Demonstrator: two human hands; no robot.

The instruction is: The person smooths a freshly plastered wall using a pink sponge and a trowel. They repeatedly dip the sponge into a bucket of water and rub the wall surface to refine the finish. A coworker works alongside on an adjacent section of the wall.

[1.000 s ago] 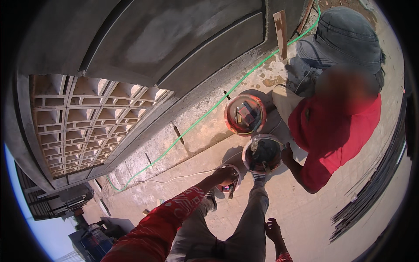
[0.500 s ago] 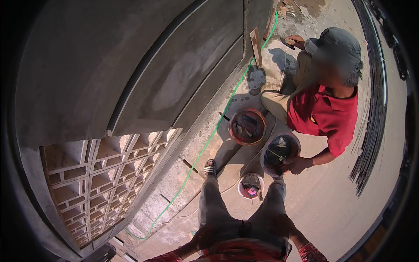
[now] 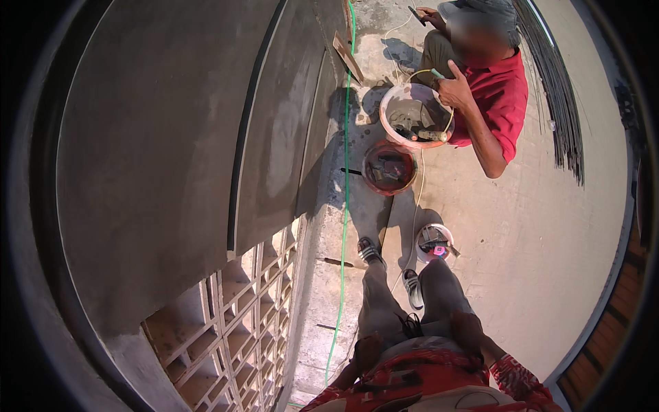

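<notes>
My left hand (image 3: 368, 349) hangs at my left thigh, dark in shadow, with its fingers hard to make out. Against my right thigh rests my right hand (image 3: 468, 331), also shaded, and its fingers are not clear. No tool shows in either one. Nearest to my feet stands a small white bucket (image 3: 419, 244) with hand tools and a pink item in it. Beyond it is a reddish tub (image 3: 366, 181) with dark water and some objects. A co-worker in a red shirt (image 3: 506, 89) grips the handle of a large bucket (image 3: 386, 125) with grey mortar and tools inside.
A green hose (image 3: 347, 206) runs along the base of the grey plastered wall (image 3: 158, 151). Below the plaster is a lattice block screen (image 3: 240, 323). A board (image 3: 348, 58) leans on the wall. Long dark rods (image 3: 559, 103) lie at the right. A pale cord (image 3: 420, 185) crosses the ground.
The co-worker's large bucket has moved away from my feet to beside the co-worker's knees. My view has turned, and both my sandals now show. My hands remain by my thighs.
</notes>
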